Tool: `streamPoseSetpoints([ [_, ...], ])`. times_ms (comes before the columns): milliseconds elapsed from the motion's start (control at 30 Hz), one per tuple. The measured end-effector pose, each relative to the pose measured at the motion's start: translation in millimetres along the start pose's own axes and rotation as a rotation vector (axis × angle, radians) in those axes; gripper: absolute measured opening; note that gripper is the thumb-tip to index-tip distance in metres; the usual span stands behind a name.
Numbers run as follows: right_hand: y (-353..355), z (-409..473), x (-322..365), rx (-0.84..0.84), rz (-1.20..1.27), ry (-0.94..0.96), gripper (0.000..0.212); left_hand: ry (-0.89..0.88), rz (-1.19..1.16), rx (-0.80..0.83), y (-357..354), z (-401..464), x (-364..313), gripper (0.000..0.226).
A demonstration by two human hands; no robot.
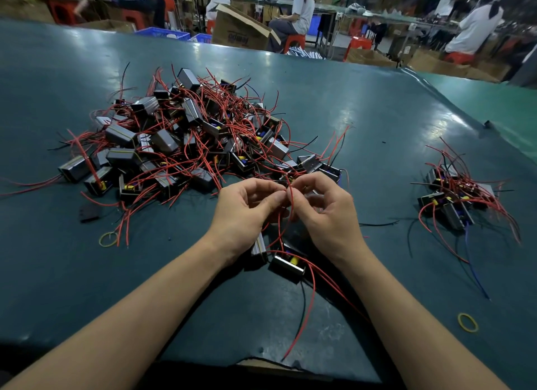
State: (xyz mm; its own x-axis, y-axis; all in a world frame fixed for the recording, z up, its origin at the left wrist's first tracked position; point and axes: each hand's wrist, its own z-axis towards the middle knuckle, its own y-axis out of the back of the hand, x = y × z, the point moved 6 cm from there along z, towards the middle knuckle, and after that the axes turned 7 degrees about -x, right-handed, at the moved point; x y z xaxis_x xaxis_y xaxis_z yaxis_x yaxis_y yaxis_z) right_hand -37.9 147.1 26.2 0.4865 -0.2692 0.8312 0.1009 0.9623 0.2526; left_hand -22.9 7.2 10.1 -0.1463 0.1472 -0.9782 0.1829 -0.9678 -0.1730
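Observation:
My left hand (244, 212) and my right hand (325, 212) meet above the green table (377, 113), fingertips pinching thin red wires (291, 206) between them. The wires run down to small black-and-metal boxes (287, 266) lying on the table just under my wrists; another box (259, 245) sits partly hidden beneath my left hand. A big heap of the same wired boxes (180, 139) lies beyond my hands to the left. A smaller group of boxes (456, 197) lies at the right.
Yellow rubber bands lie at the left (108, 239) and near right (467, 322). A small black piece (88, 213) sits by the heap. The table's near edge is torn (261, 360). Behind the table are cardboard boxes (241, 29), blue crates and seated people.

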Motion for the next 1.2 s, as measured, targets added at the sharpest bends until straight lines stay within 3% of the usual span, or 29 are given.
streamPoseSetpoints([
  [133,10,1,10,-0.058,-0.193,0.191,0.009,-0.078,0.073,-0.014,0,-2,-2,0.012],
  [233,14,0,11,-0.090,-0.275,0.225,0.014,-0.108,0.104,-0.002,-1,-4,-3,0.011],
  [833,16,4,-12,-0.256,0.102,-0.274,0.019,-0.180,0.168,0.041,-9,-3,-9,0.009],
  [967,40,12,-23,-0.437,0.249,-0.375,0.021,-0.163,0.140,0.022,1,-3,-9,0.012],
  [1200,2,2,-4,0.064,0.229,-0.239,0.008,-0.151,0.063,0.025,4,-2,-10,0.010],
])
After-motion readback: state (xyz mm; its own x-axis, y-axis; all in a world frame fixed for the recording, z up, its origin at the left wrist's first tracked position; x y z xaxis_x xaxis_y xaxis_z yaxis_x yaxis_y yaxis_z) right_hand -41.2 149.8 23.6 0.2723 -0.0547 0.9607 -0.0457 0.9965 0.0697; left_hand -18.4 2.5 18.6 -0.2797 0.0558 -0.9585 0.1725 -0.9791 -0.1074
